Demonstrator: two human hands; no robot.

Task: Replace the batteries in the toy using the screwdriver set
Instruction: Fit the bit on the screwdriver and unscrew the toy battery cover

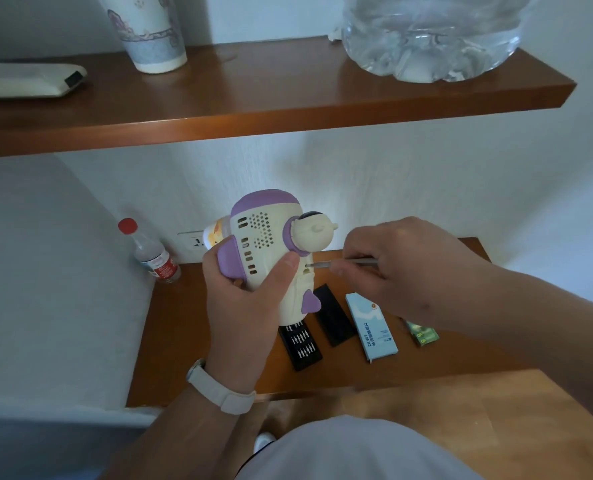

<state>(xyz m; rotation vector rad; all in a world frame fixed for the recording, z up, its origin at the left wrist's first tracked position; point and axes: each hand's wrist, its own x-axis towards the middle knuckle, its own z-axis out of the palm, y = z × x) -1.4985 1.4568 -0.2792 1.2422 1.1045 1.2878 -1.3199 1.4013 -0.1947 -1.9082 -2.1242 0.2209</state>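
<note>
My left hand (250, 299) grips a cream and purple rocket-shaped toy (271, 244) in the air above the lower shelf. A thin silver screwdriver (343, 263) lies level, pinched in my right hand (402, 268). Its tip touches a small hole in the toy's side, just beside my left thumb. Below on the shelf lie a black tray of screwdriver bits (300, 342), a black lid (333, 318), the light blue set box (371, 327) and a green battery pack (421, 334), partly hidden by my right forearm.
A wooden lower shelf (184, 341) carries a red-capped bottle (153, 254) at the back left near a wall socket (193, 242). The upper shelf (288, 109) holds a paper cup (149, 29), a large water jug (433, 32) and a white device (28, 79).
</note>
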